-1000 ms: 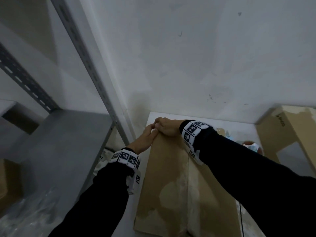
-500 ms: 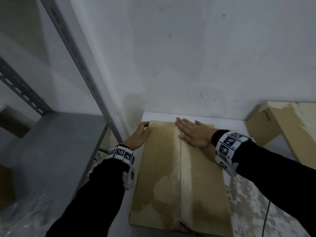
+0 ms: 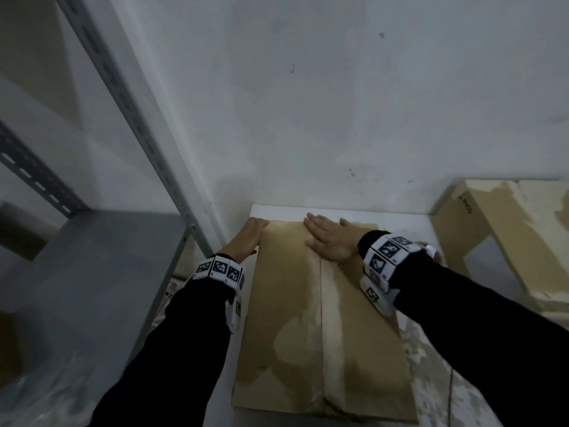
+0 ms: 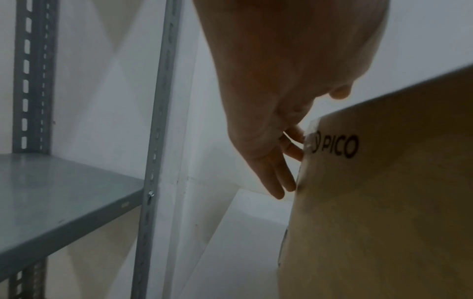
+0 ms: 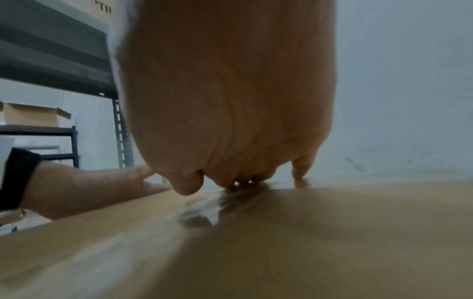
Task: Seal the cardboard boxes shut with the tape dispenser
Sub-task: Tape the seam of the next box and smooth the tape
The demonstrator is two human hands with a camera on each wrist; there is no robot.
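The long brown cardboard box (image 3: 323, 318) lies flat on the white table (image 3: 409, 215) in front of me, its far end close to the wall, and a strip of clear glossy tape (image 3: 328, 334) runs along the middle seam of its top. My right hand (image 3: 331, 241) lies flat on the far end of this strip, fingers straight and pressed down, holding nothing. My left hand (image 3: 246, 241) rests at the far left corner of the box, fingers extended down along the side, also gripping nothing. I judge that I am at the step of rubbing the tape down, so the next move asks for firm pressure along the seam and over the far edge, and then I need the tape dispenser, which I do not see in any view. The left wrist view shows what the head view hides: my fingers (image 4: 276, 180) touch the side wall beside a black printed "PICO" logo (image 4: 335, 146). The right wrist view shows the shine of the tape under my fingertips, and an open box on a dark shelf (image 5: 33, 115) behind. A second cardboard box (image 3: 508, 235) stands to the right, and a grey metal shelf (image 3: 92, 257) to the left.
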